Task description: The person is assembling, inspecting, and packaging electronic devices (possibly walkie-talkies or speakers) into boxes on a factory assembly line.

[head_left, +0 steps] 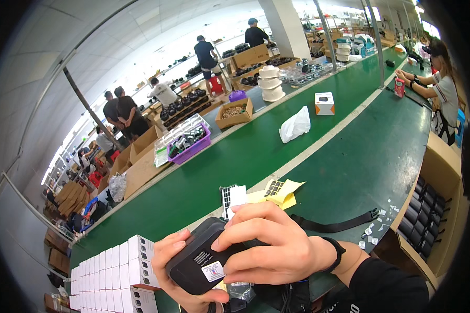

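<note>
While both hands are clamped on the black case (pixel 190 261), it sits between them, apparently lifted above the near edge of the bench (pixel 360 172) and tilted, its labelled face turned up. The left hand (pixel 168 287) wraps the left side, fingers toward the upper edge and thumb at the lower; the right hand (pixel 274 242) reaches over from the right, its fingers on the face, some beside the white label (pixel 212 271). The case looks stiff and fairly light, though its smooth shell could slip and scuff if dropped. Its rounded sides seem the best hold, sparing the label. A yellow sheet (pixel 288 197) lies by the bench's far edge, a strap (pixel 339 225) toward its right edge, and white boxes (pixel 104 271) stand at its left end.
</note>
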`<control>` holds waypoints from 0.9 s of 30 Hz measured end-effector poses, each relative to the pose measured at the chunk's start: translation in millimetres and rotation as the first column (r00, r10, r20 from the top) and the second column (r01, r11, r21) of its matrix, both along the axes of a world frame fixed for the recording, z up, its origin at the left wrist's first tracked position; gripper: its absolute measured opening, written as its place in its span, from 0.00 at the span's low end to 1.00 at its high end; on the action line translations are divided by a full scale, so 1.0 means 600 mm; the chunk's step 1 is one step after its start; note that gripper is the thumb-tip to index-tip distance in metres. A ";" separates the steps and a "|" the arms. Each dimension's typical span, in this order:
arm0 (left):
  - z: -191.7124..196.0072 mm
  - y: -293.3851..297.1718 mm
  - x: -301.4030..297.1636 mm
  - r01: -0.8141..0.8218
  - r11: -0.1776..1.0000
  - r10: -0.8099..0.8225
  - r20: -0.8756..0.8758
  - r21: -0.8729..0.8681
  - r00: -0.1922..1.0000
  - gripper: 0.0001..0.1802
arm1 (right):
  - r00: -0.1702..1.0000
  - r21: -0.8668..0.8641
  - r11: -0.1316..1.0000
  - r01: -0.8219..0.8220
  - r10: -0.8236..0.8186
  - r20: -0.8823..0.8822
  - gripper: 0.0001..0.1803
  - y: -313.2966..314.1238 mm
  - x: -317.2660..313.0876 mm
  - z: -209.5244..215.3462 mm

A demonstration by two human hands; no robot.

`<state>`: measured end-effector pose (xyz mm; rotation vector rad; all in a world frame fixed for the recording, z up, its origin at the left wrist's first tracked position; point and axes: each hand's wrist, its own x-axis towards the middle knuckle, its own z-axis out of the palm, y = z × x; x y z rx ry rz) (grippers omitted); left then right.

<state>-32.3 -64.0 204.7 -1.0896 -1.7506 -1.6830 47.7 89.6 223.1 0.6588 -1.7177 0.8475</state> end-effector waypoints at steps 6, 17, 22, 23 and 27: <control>-0.002 -0.004 -0.003 0.024 1.000 -0.024 -0.037 -0.005 0.999 0.59 | 1.000 0.025 0.999 0.025 -0.025 0.000 0.11 -0.002 0.005 0.004; -0.005 -0.011 -0.009 -0.047 0.991 0.011 -0.267 -0.127 0.964 0.56 | 0.992 0.021 0.992 -0.124 0.124 -0.019 0.14 -0.003 -0.001 -0.007; -0.007 -0.007 -0.006 -0.059 0.993 0.035 -0.227 -0.098 0.973 0.55 | 0.993 0.037 0.993 -0.116 0.116 -0.003 0.14 -0.001 0.001 -0.007; -0.008 -0.007 -0.006 -0.066 0.993 0.042 -0.237 -0.098 0.971 0.55 | 0.994 0.039 0.993 -0.111 0.112 -0.004 0.14 -0.002 0.001 -0.007; -0.007 -0.007 -0.007 -0.073 0.990 0.040 -0.261 -0.120 0.964 0.55 | 0.995 0.036 0.994 -0.104 0.103 0.009 0.13 -0.001 0.001 -0.006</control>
